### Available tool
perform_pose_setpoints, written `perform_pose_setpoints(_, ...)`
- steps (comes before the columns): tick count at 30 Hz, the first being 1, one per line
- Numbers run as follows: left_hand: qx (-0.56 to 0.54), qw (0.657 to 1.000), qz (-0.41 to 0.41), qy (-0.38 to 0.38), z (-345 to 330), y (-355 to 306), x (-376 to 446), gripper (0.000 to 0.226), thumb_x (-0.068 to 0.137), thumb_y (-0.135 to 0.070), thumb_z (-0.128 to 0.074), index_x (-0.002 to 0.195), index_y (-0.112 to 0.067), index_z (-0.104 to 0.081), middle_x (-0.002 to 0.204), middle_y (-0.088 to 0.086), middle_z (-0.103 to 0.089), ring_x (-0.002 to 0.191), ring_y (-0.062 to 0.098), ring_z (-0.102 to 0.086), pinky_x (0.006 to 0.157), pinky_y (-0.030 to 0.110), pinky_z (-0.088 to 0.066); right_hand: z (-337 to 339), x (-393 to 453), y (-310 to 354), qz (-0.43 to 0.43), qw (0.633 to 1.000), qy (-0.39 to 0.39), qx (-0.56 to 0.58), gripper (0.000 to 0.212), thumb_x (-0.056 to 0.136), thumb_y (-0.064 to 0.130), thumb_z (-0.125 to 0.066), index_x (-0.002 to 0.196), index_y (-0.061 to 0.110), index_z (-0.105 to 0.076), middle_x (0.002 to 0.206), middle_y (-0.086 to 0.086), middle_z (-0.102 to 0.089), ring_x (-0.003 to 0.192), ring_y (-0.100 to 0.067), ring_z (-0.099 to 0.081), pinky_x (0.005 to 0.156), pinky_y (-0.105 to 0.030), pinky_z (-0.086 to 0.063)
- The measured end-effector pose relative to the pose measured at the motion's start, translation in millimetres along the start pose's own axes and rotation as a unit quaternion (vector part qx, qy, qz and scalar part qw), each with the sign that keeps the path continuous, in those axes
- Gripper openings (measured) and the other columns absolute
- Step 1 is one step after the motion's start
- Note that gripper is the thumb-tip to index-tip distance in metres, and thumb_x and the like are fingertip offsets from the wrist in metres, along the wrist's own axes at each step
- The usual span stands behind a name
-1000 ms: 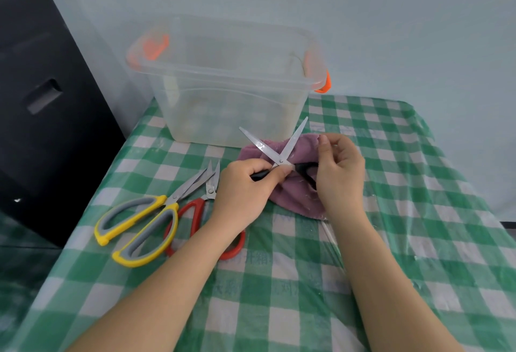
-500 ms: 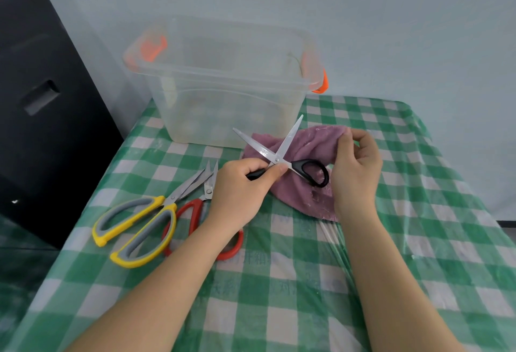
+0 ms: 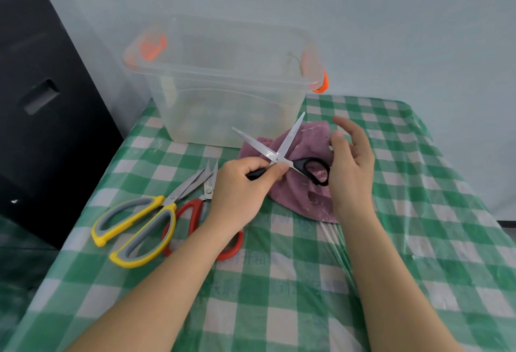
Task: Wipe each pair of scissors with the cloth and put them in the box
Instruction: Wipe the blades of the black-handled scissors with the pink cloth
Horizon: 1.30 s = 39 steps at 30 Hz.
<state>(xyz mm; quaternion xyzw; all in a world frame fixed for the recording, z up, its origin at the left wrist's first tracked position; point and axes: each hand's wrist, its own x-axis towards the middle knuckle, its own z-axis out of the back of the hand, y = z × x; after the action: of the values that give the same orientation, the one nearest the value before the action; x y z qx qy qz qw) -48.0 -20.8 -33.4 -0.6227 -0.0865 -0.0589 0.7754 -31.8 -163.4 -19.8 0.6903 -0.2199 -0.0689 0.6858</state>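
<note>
My left hand (image 3: 240, 184) grips one handle of the black-handled scissors (image 3: 289, 138), whose blades are spread wide and point toward the box. They hover just over the purple cloth (image 3: 304, 195), which lies crumpled on the table. My right hand (image 3: 351, 167) is at the cloth's right side with its fingers loosely spread, holding nothing, next to the free black handle loop. The clear plastic box (image 3: 223, 100) with orange latches stands behind, with no scissors visible inside.
Yellow-and-grey scissors (image 3: 139, 223) and red-handled scissors (image 3: 192, 212) lie on the green checked tablecloth (image 3: 279, 281) left of my left arm, partly overlapping. A black cabinet-like object (image 3: 42, 100) stands beyond the table's left edge. A pale wall is close behind.
My right hand has let go of the cloth's edge and opened its fingers. The cloth has settled flatter. My left hand still holds the black scissors in nearly the same place.
</note>
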Motion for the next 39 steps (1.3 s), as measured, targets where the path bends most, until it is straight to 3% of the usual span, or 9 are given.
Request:
perform_pose_setpoints(8,-0.012,1.0,-0.008,0.001,0.8,-2.3,-1.5,0.016,0.086,-0.022,-0.07,0.07,-0.022,-0.069,0.04,-0.02,-0.05,0.04,-0.005,-0.045,0.046,0.006,-0.029,1.4,-3.1,0.9,0.044,0.996,0.076,-0.023,0.038,0.088,-0.004,-0.056,0.115,0.023,-0.061,0.09,-0.005,-0.066,0.079,-0.024,-0.064,0.073,-0.034,-0.058)
perform_pose_setpoints(11,-0.011,1.0,-0.017,-0.005,0.8,-2.2,-1.2,0.018,0.086,-0.021,-0.07,0.068,-0.023,-0.068,0.04,-0.02,-0.05,0.041,-0.004,-0.045,0.047,0.007,-0.03,-1.2,-3.0,-2.4,0.072,0.992,0.065,-0.079,0.037,0.087,-0.002,-0.061,0.106,0.029,-0.062,0.085,0.006,-0.067,0.073,-0.016,-0.064,0.074,-0.041,-0.058)
perform_pose_setpoints(13,-0.009,1.0,-0.018,-0.01,0.6,-1.6,-1.0,0.02,0.086,-0.022,-0.07,0.067,-0.024,-0.068,0.04,-0.02,-0.049,0.04,-0.003,-0.045,0.047,0.007,-0.03,-1.5,-2.5,-3.9,0.08,0.991,0.066,-0.089,0.038,0.088,0.0,-0.06,0.106,0.033,-0.06,0.079,-0.008,-0.066,0.068,-0.029,-0.061,0.068,-0.045,-0.057)
perform_pose_setpoints(21,-0.005,1.0,-0.013,-0.02,1.2,1.3,0.7,0.017,0.086,-0.026,-0.071,0.069,-0.021,-0.071,0.041,-0.017,-0.049,0.041,0.0,-0.042,0.048,0.011,-0.03,8.4,3.5,-3.4,0.037,0.998,0.024,-0.048,0.062,0.089,-0.013,-0.037,0.128,0.032,-0.053,0.082,-0.008,-0.07,0.052,-0.006,-0.049,0.05,-0.015,-0.043)
perform_pose_setpoints(27,-0.011,0.999,-0.001,-0.046,9.5,-0.4,2.4,0.021,0.088,-0.023,-0.069,0.066,-0.025,-0.068,0.043,-0.02,-0.053,0.044,-0.005,-0.05,0.05,0.006,-0.033,22.3,17.6,-15.4,-0.002,0.991,-0.021,-0.13,0.057,0.082,-0.011,-0.033,0.118,0.026,-0.059,0.077,-0.002,-0.065,0.053,-0.007,-0.049,0.051,-0.02,-0.042)
perform_pose_setpoints(30,-0.015,0.998,-0.001,-0.06,11.6,0.0,3.3,0.023,0.088,-0.022,-0.069,0.066,-0.024,-0.068,0.042,-0.02,-0.053,0.044,-0.005,-0.05,0.05,0.007,-0.033,25.7,22.8,-22.0,-0.031,0.969,-0.013,-0.246,0.054,0.074,-0.004,-0.034,0.111,0.022,-0.064,0.094,-0.003,-0.059,0.093,-0.023,-0.054,0.076,-0.033,-0.048)
perform_pose_setpoints(32,-0.02,0.998,0.0,-0.067,12.8,0.5,4.2,0.023,0.089,-0.022,-0.069,0.066,-0.024,-0.068,0.042,-0.019,-0.052,0.044,-0.004,-0.049,0.05,0.007,-0.033,22.9,20.9,-20.8,-0.013,0.95,-0.022,-0.313,0.054,0.076,-0.002,-0.038,0.115,0.024,-0.065,0.115,-0.004,-0.049,0.118,-0.028,-0.035,0.1,-0.034,-0.035)
perform_pose_setpoints(35,-0.03,0.997,0.002,-0.076,14.4,0.4,4.6,0.022,0.089,-0.022,-0.068,0.066,-0.023,-0.068,0.042,-0.018,-0.052,0.043,-0.004,-0.048,0.049,0.008,-0.033,18.2,13.4,-14.5,0.121,0.938,0.017,-0.326,0.055,0.073,0.008,-0.041,0.117,0.027,-0.068,0.134,0.003,-0.05,0.13,-0.026,-0.03,0.111,-0.041,-0.022)
perform_pose_setpoints(39,-0.043,0.996,0.01,-0.084,16.4,-0.7,4.8,0.024,0.089,-0.023,-0.068,0.065,-0.021,-0.067,0.04,-0.017,-0.049,0.04,-0.002,-0.046,0.045,0.009,-0.031,20.9,12.9,-23.1,0.154,0.884,0.181,-0.403,0.042,0.075,0.025,-0.049,0.111,0.027,-0.068,0.106,0.028,-0.054,0.134,-0.016,-0.034,0.117,-0.047,-0.003)
